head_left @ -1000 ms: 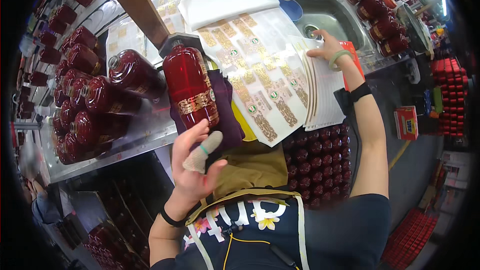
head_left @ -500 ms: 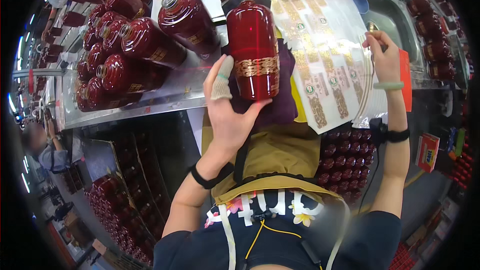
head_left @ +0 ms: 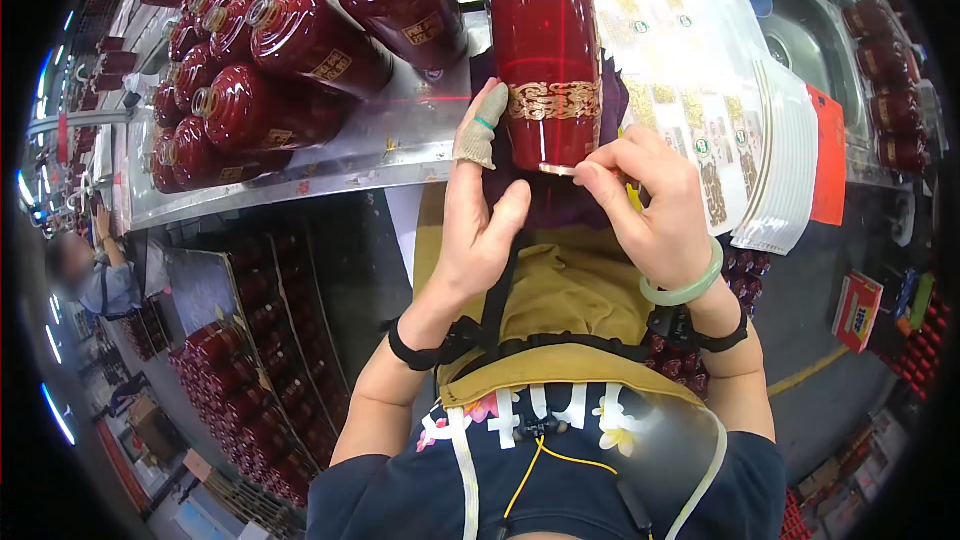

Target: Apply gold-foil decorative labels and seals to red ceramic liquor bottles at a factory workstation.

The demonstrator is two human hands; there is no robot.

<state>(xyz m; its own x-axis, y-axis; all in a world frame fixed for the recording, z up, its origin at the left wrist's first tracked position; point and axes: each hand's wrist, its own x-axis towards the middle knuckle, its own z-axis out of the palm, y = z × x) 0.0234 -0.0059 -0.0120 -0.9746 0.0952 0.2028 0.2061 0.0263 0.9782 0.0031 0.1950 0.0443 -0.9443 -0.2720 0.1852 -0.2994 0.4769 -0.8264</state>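
Note:
A dark red glass bottle with a gold patterned band lies in front of me on a dark purple cloth, its neck pointing away. My left hand is open along the bottle's left side, thumb apart from the fingers. A knitted finger cover sits on one of its fingers, by the glass. At the near right corner of the bottle's base, my right hand pinches a thin pale strip that lies along the base edge. What the strip is made of cannot be made out.
Several similar red bottles stand on the metal table at left. Sheets of gold decals and a stack of white sheets lie at right, beside a red-orange card. A metal sink is farther right.
My right hand has come from the far right sheets to the bottle's base, with the pale strip now visible in its fingers. My left thumb has moved off the bottle's base.

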